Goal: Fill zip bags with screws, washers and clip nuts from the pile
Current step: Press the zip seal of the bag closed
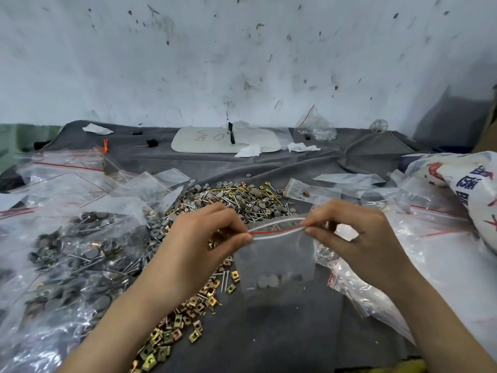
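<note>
The left hand (pixel 204 238) and the right hand (pixel 357 238) each pinch one end of the red-striped zip strip of a clear zip bag (pixel 277 257), with thumb and forefinger closed on the strip. The bag hangs below the grip, its mouth stretched between the two hands; whether the strip is sealed cannot be told. Several grey round washers (pixel 269 281) lie at the bottom of the bag, well below the grip. The pile (pixel 236 200) of screws, washers and clip nuts lies on the grey cloth (pixel 282 332) directly behind the grip and runs under the left hand. Brass-coloured clip nuts (pixel 172 329) trail beside the left forearm. Filled bags (pixel 80 251) lie left of the grip; empty zip bags (pixel 376 292) lie under and right of the right hand. A printed sack (pixel 468 184) far right of the grip bears blue characters and red marks, not legible. Far behind the grip, a white pad (pixel 204 146) carries red handwriting: an "O" reads plainly, the rest does not
</note>
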`<state>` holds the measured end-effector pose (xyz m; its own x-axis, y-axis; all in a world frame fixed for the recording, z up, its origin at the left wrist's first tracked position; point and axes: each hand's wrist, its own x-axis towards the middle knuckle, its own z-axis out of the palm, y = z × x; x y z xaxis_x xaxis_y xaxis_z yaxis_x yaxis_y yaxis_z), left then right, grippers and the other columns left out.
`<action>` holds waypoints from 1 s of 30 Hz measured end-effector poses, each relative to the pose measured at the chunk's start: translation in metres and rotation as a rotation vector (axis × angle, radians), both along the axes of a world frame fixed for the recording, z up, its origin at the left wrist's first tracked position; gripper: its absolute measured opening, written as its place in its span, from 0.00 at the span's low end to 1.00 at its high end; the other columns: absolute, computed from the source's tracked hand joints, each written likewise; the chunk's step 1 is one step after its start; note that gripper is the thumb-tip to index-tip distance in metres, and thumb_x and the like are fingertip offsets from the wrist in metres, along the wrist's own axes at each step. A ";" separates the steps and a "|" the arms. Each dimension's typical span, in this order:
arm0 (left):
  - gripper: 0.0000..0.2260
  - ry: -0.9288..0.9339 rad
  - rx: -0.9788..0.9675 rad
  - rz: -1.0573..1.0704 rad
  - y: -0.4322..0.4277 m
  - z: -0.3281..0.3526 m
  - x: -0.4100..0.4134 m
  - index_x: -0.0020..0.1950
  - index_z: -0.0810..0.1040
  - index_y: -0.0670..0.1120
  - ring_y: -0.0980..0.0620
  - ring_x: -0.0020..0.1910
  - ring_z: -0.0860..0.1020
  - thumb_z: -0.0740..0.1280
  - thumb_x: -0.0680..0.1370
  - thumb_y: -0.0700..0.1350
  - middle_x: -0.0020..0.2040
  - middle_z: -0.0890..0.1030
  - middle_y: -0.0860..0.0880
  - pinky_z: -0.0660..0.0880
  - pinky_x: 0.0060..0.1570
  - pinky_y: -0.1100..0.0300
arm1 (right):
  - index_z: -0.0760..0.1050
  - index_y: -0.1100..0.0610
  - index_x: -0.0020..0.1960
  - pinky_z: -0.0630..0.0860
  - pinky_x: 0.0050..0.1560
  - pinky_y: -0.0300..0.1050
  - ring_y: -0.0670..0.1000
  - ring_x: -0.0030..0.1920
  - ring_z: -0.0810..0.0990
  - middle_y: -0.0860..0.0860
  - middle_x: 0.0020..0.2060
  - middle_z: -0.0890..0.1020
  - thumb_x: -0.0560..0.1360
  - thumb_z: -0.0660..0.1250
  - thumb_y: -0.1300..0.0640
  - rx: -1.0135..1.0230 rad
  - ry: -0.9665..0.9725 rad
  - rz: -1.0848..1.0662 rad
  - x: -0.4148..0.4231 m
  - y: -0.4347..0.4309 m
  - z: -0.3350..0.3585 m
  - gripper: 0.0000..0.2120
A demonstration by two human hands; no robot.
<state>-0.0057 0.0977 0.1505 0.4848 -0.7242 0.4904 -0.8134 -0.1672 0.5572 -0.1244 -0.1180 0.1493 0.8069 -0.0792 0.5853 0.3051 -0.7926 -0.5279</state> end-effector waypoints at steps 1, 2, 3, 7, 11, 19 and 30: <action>0.06 -0.003 0.027 -0.004 -0.002 0.000 0.002 0.43 0.82 0.48 0.57 0.38 0.78 0.69 0.73 0.50 0.39 0.79 0.55 0.76 0.40 0.60 | 0.80 0.48 0.42 0.71 0.39 0.30 0.41 0.36 0.77 0.40 0.36 0.81 0.69 0.72 0.53 0.019 0.022 -0.007 0.000 0.000 -0.003 0.02; 0.03 -0.011 0.063 -0.007 -0.004 -0.001 0.006 0.44 0.82 0.47 0.57 0.38 0.78 0.71 0.74 0.46 0.38 0.80 0.54 0.76 0.41 0.58 | 0.80 0.47 0.42 0.71 0.39 0.30 0.41 0.36 0.77 0.40 0.36 0.81 0.68 0.72 0.53 0.033 0.042 -0.011 -0.001 -0.001 -0.005 0.04; 0.02 -0.016 0.092 -0.018 -0.003 -0.004 0.008 0.45 0.82 0.47 0.57 0.39 0.78 0.72 0.74 0.42 0.39 0.81 0.54 0.76 0.41 0.57 | 0.81 0.46 0.42 0.71 0.39 0.29 0.41 0.36 0.77 0.40 0.35 0.82 0.68 0.72 0.54 0.051 0.050 -0.019 -0.002 -0.001 -0.009 0.05; 0.09 0.013 0.064 -0.014 0.007 -0.014 0.008 0.49 0.83 0.50 0.59 0.42 0.80 0.72 0.74 0.37 0.42 0.83 0.57 0.77 0.44 0.61 | 0.82 0.43 0.48 0.73 0.42 0.29 0.42 0.40 0.81 0.42 0.39 0.85 0.68 0.72 0.56 0.337 0.076 -0.026 -0.013 0.002 -0.018 0.12; 0.26 0.060 0.018 -0.047 0.006 -0.013 0.005 0.62 0.75 0.63 0.59 0.40 0.81 0.72 0.73 0.37 0.38 0.81 0.58 0.76 0.44 0.65 | 0.82 0.52 0.41 0.77 0.43 0.38 0.48 0.41 0.84 0.51 0.37 0.85 0.69 0.73 0.64 0.596 0.225 -0.063 -0.017 -0.002 -0.021 0.08; 0.40 -0.024 0.028 -0.140 0.007 -0.008 0.007 0.74 0.57 0.66 0.62 0.38 0.79 0.73 0.73 0.38 0.38 0.79 0.60 0.70 0.44 0.75 | 0.80 0.53 0.36 0.71 0.41 0.42 0.51 0.35 0.75 0.50 0.33 0.79 0.68 0.73 0.63 0.627 0.249 -0.092 -0.024 0.003 -0.017 0.07; 0.41 -0.002 -0.040 -0.219 -0.006 -0.013 0.003 0.77 0.52 0.63 0.60 0.41 0.81 0.72 0.74 0.39 0.41 0.81 0.59 0.77 0.48 0.66 | 0.80 0.51 0.40 0.74 0.46 0.42 0.43 0.42 0.78 0.40 0.38 0.79 0.70 0.74 0.56 -0.094 0.281 -0.041 -0.009 0.037 0.007 0.03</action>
